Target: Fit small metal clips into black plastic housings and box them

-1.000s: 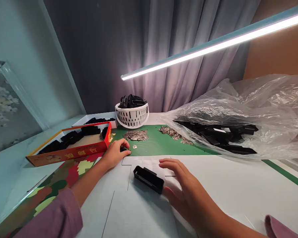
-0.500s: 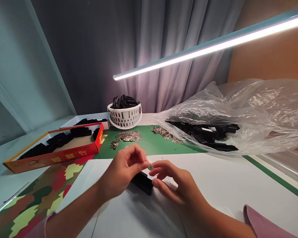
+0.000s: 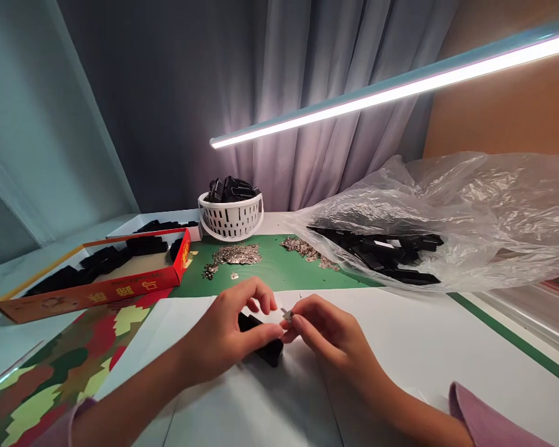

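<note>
My right hand (image 3: 328, 332) pinches a small flat metal piece (image 3: 287, 315) between thumb and fingertips, just above a black plastic part (image 3: 271, 351). The part is long and dark and lies at a slant on the white sheet. My left hand (image 3: 228, 326) is over it, thumb stretched across the part and fingers curved and apart from the thumb. Whether the thumb presses on the part I cannot tell. Part of its length is hidden behind the left hand.
Metal pieces form a pile (image 3: 237, 254) and a second heap (image 3: 302, 247) on the green mat (image 3: 270, 273). Behind stands a white basket (image 3: 231, 220) of black parts. Left is a red-yellow box (image 3: 135, 287) holding black parts; right, a clear plastic bag (image 3: 475, 211) over more.
The metal piece has passed from between both hands into my right fingertips. My left fingers have opened and the thumb lowered over the black part. A single metal piece now shows beyond my left hand.
</note>
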A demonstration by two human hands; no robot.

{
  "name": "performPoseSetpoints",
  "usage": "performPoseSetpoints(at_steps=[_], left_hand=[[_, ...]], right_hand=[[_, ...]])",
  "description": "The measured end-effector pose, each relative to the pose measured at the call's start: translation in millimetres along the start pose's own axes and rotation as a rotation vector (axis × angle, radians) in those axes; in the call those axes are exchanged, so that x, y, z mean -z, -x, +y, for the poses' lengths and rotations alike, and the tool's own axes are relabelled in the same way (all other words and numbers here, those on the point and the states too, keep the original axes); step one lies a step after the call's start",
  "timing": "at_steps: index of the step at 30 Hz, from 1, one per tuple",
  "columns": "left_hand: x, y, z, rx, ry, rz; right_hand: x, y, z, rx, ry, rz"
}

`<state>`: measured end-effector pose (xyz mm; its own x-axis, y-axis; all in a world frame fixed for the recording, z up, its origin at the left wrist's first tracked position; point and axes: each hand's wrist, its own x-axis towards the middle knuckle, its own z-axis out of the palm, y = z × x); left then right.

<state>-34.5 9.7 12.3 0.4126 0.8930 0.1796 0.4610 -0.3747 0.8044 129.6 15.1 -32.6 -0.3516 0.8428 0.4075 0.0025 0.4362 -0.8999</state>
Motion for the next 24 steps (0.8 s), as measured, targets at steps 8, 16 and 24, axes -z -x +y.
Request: performPoseSetpoints(at_steps=[8, 16, 24], left_hand=[[9.2, -1, -14, 0.071, -0.564, -0.100], [-12.4, 2, 11, 0.274, -0.102, 0.062], [-24.3, 10, 6, 0.287, 0.140, 0.007]], right_hand=[[0, 2, 4, -0.082, 0.068, 0.103], [-2, 4, 2, 0.339, 0.551, 0.171], [-4, 5, -1, 0.366, 0.691, 0.218]])
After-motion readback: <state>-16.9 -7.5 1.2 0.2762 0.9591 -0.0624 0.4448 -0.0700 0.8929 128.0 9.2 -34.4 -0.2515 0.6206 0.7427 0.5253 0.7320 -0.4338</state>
